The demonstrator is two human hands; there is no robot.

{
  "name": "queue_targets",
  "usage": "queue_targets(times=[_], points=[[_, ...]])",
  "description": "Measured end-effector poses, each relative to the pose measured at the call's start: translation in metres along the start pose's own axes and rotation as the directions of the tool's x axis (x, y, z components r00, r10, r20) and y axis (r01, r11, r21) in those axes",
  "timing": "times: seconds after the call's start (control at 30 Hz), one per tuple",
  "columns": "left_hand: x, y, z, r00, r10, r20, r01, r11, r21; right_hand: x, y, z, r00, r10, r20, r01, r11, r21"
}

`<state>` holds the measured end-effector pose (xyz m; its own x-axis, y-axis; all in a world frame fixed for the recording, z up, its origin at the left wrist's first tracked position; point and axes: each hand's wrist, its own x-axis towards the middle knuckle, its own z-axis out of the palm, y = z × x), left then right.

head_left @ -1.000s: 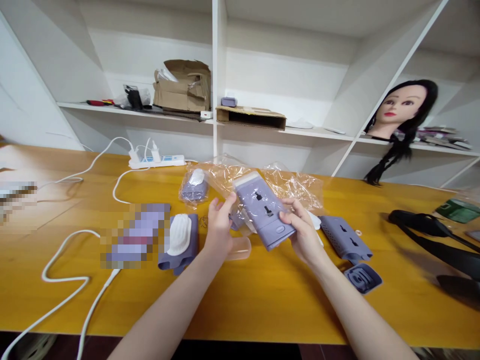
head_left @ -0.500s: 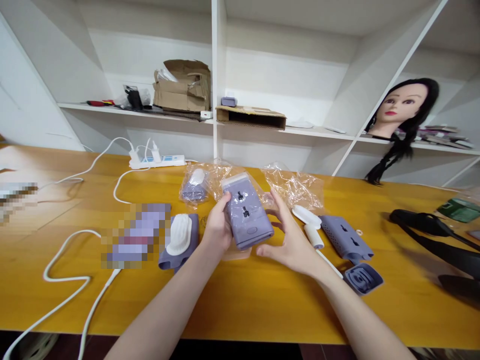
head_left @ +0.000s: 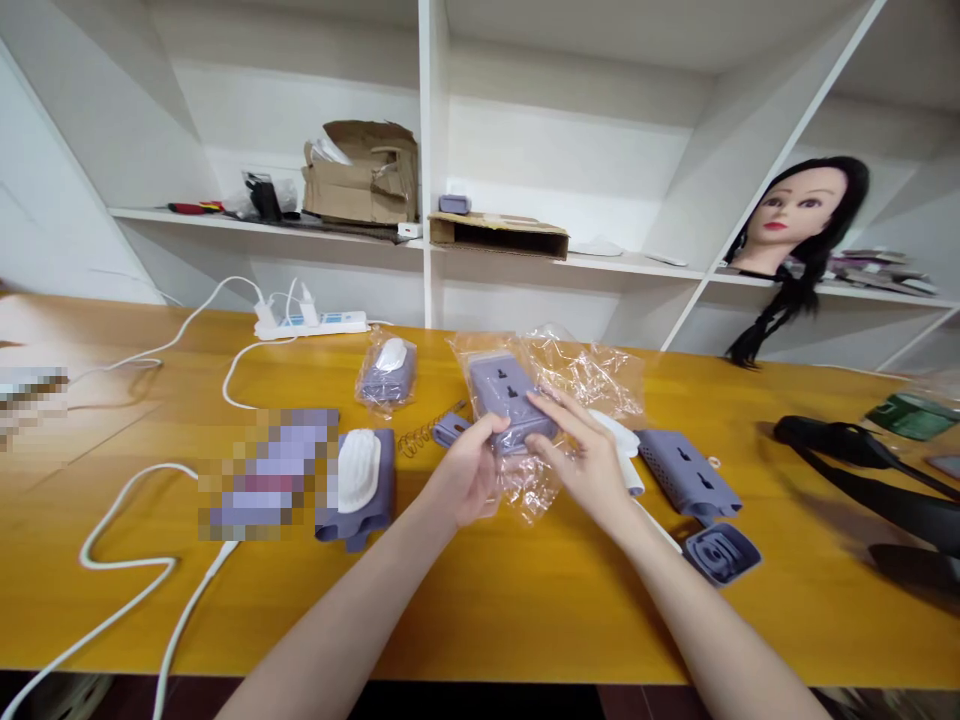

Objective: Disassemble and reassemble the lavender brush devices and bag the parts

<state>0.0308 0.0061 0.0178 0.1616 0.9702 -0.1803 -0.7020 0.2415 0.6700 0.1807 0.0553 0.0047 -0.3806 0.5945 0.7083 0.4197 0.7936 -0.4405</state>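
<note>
A purple box-shaped casing (head_left: 491,385) with two dark keyhole slots lies tilted in front of me, with a clear plastic bag (head_left: 529,490) around it. My left hand (head_left: 472,472) grips its lower left corner, thumb on top. At the lower right, my right hand (head_left: 589,455) closes its fingers and thumb on the casing and film. To the left of it lie a coiled spring (head_left: 421,437) and a small purple part (head_left: 450,431). White parts (head_left: 616,432) are partly hidden behind my right hand.
A purple casing with a white pad (head_left: 358,472) and a bagged unit (head_left: 388,372) lie left. Another slotted casing (head_left: 688,472), a purple cap (head_left: 722,555) and black straps (head_left: 847,450) lie right. A power strip (head_left: 330,323) and white cables run along the left.
The casing has tipped flatter and shifted slightly right, with the plastic film now hanging below it. My right hand has closed onto it. The spring and small purple part have come into view.
</note>
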Motion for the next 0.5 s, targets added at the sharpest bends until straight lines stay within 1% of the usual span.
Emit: queue_targets(times=[0.1,0.17,0.23,0.3,0.4,0.43,0.5], points=[[0.0,-0.003,0.0,0.997,-0.07,0.008,0.071,0.997,-0.018,-0.004,0.002,0.007,0.99,-0.098,-0.1,0.093,0.994,-0.058],[0.001,-0.005,-0.001,0.998,-0.058,0.01,0.058,0.998,-0.024,-0.006,0.004,0.011,0.977,-0.179,-0.114,0.17,0.982,-0.082],[0.003,-0.007,-0.001,1.0,-0.01,-0.008,0.009,1.0,-0.024,-0.007,0.006,0.012,0.968,-0.236,-0.09,0.229,0.97,-0.083],[0.005,-0.005,-0.002,0.996,0.046,-0.073,-0.048,0.999,-0.025,-0.007,0.006,0.011,0.969,-0.245,-0.026,0.243,0.968,-0.057],[0.008,0.003,-0.008,0.978,0.136,-0.156,-0.143,0.989,-0.031,-0.006,0.001,0.003,0.973,-0.185,0.141,0.183,0.983,0.032],[0.009,0.007,-0.01,0.973,0.164,-0.163,-0.171,0.985,-0.029,-0.005,-0.002,-0.002,0.964,-0.162,0.212,0.15,0.986,0.071],[0.01,0.015,-0.016,0.966,0.196,-0.17,-0.202,0.979,-0.018,-0.001,-0.005,-0.012,0.93,-0.121,0.347,0.061,0.982,0.178]])
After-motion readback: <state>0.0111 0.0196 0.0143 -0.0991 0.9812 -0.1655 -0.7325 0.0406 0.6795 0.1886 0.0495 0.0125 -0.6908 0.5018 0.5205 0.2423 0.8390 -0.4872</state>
